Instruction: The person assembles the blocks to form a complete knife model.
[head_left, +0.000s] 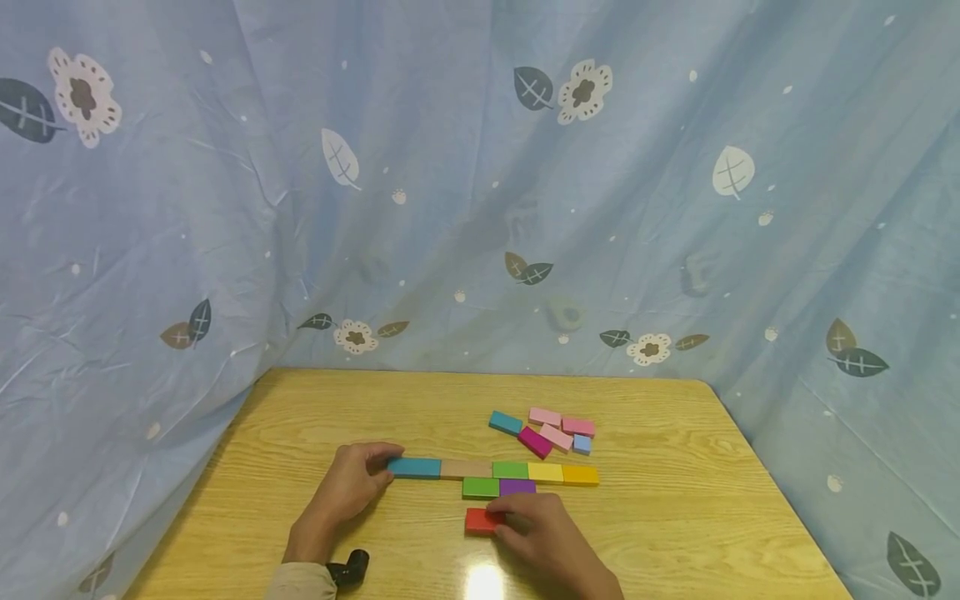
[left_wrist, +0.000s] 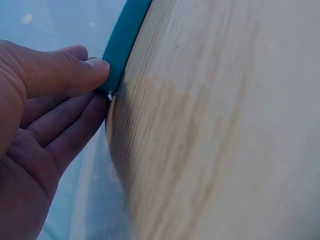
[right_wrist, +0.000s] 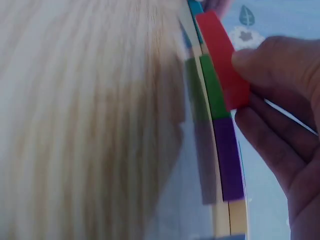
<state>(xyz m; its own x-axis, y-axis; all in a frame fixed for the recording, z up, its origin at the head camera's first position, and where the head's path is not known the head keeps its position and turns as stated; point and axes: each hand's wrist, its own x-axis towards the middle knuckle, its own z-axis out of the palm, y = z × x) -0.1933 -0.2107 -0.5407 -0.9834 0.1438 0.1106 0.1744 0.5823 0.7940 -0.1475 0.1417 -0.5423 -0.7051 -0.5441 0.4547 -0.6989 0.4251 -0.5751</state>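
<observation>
Over the table (head_left: 675, 517), the right hand (head_left: 542, 533) pinches a red block (head_left: 477, 522).

Head view bright, white glare on tabletop (head_left: 675, 517); wrist views dimmer, softer.

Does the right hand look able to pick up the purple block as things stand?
Probably not: the right hand is pinching the red block, though the purple block lies close by.
</observation>
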